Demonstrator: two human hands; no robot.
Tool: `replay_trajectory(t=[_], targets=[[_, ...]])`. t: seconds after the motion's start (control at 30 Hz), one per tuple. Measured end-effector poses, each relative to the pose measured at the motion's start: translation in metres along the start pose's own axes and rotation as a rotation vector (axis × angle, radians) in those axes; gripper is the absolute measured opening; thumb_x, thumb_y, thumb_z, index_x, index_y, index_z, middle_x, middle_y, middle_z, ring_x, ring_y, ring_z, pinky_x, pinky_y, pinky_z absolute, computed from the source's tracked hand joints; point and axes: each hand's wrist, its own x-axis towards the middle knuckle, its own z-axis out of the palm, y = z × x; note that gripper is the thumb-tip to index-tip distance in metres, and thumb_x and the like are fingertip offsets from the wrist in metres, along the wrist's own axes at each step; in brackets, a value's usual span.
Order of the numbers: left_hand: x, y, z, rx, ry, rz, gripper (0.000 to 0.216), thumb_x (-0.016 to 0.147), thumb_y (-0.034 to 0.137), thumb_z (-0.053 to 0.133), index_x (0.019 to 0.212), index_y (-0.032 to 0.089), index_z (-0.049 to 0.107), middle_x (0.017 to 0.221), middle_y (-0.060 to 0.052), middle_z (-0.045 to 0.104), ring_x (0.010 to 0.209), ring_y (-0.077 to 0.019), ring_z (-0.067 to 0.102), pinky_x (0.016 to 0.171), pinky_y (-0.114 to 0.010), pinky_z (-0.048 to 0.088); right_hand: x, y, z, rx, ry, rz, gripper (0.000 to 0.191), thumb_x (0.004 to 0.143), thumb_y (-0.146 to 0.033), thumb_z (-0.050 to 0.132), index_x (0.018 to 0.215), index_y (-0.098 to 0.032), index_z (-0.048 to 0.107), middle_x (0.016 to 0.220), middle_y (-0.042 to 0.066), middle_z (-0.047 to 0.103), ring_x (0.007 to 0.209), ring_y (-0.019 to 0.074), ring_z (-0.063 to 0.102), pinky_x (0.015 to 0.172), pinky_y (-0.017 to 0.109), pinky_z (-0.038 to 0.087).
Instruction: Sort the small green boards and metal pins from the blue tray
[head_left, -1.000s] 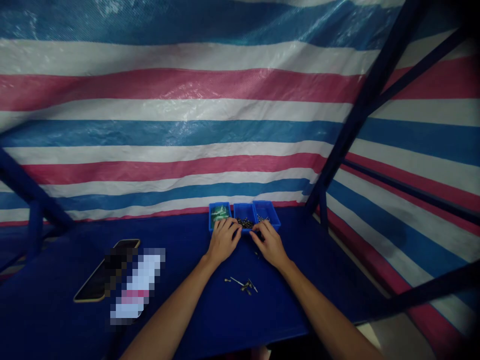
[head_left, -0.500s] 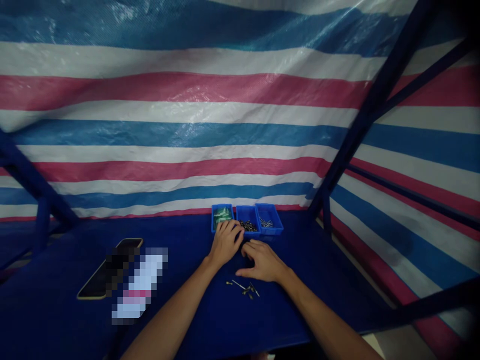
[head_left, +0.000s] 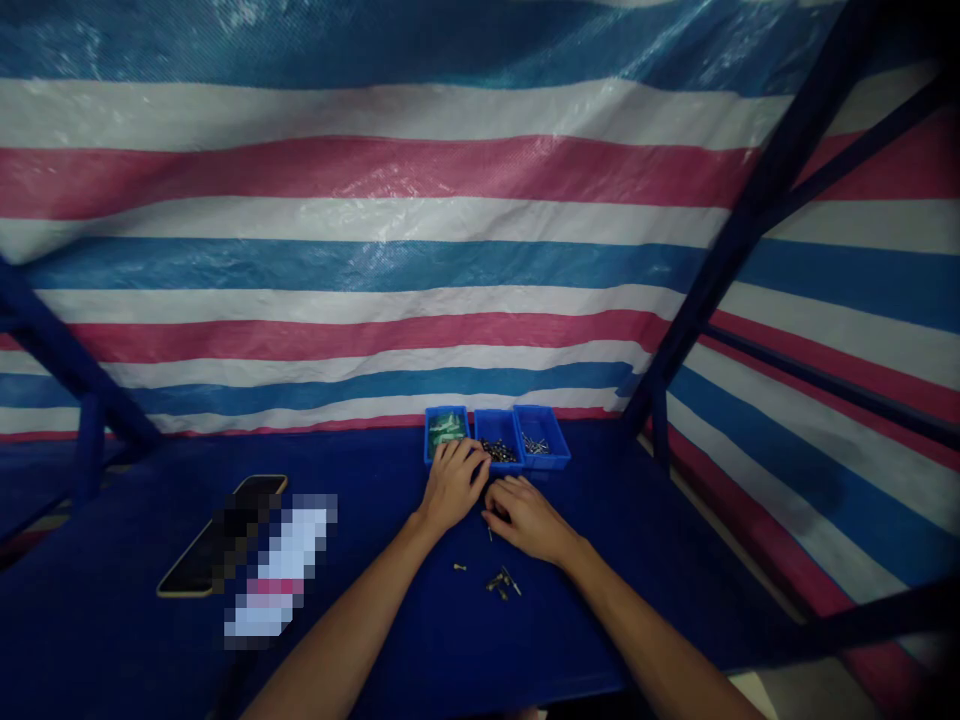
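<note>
Three small blue bins stand side by side at the back. The left bin holds green packets, the middle bin many dark and brass-coloured small metal parts, the right bin silver screw-like pieces. My left hand lies against the front of the left and middle bins, fingers bent and slightly apart; nothing shows in it. My right hand is closed just in front of the middle bin. A thin silver pin pokes down from its fingertips. Below lie a loose brass-coloured piece and a small cluster of metal parts.
On the left of the blue table lies a dark phone, beside a blurred white and pink item. Striped sheeting hangs behind, and blue frame bars rise at both sides.
My right hand has closed its thumb and fingers. The long silver pin that lay above the cluster is now in its fingertips. My left hand has barely moved.
</note>
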Motion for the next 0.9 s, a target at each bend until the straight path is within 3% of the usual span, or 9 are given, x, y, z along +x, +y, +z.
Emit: replay_trajectory(t=[0.1, 0.23, 0.47, 0.73, 0.9], targets=[[0.0, 0.0, 0.0, 0.003, -0.003, -0.002, 0.021, 0.109, 0.027, 0.05, 0.108, 0.025, 0.071, 0.116, -0.005, 0.069, 0.107, -0.0236, 0.061, 0.095, -0.044, 0.044, -0.001, 0.004, -0.003, -0.003, 0.029, 0.011, 0.012, 0.106, -0.027, 0.06, 0.094, -0.023, 0.06, 0.086, -0.001, 0.065, 0.086, 0.0198, 0.059, 0.088, 0.036, 0.04], [-0.001, 0.0, 0.0, 0.001, 0.0, 0.001, 0.021, 0.109, 0.027, 0.049, 0.109, 0.025, 0.071, 0.116, -0.005, 0.069, 0.107, -0.0236, 0.061, 0.095, -0.044, 0.044, -0.001, 0.002, -0.007, 0.017, 0.012, 0.016, 0.016, 0.102, -0.035, 0.068, 0.095, -0.024, 0.06, 0.086, -0.001, 0.066, 0.087, 0.0203, 0.059, 0.085, 0.035, 0.038], [0.0, -0.001, 0.001, 0.013, -0.006, 0.01, 0.02, 0.109, 0.027, 0.049, 0.109, 0.025, 0.07, 0.116, -0.005, 0.069, 0.107, -0.024, 0.061, 0.095, -0.045, 0.044, 0.001, -0.006, -0.01, -0.062, -0.018, -0.063, 0.011, 0.099, -0.019, 0.063, 0.091, -0.023, 0.057, 0.09, 0.001, 0.068, 0.089, 0.0218, 0.057, 0.085, 0.036, 0.037], [-0.001, -0.001, 0.002, 0.01, -0.003, 0.006, 0.02, 0.109, 0.027, 0.05, 0.109, 0.025, 0.07, 0.116, -0.005, 0.069, 0.107, -0.0236, 0.061, 0.095, -0.044, 0.044, 0.004, -0.026, -0.011, -0.258, -0.065, -0.099, 0.007, 0.097, -0.018, 0.062, 0.092, -0.021, 0.059, 0.092, 0.007, 0.069, 0.091, 0.0261, 0.057, 0.088, 0.041, 0.038], [-0.001, -0.001, 0.002, 0.014, -0.004, 0.002, 0.018, 0.108, 0.026, 0.052, 0.109, 0.025, 0.07, 0.115, -0.005, 0.069, 0.107, -0.023, 0.062, 0.095, -0.043, 0.044, 0.004, -0.028, -0.012, -0.254, -0.136, -0.05, 0.005, 0.096, -0.019, 0.063, 0.093, -0.019, 0.059, 0.095, 0.007, 0.069, 0.095, 0.0258, 0.058, 0.091, 0.04, 0.038]])
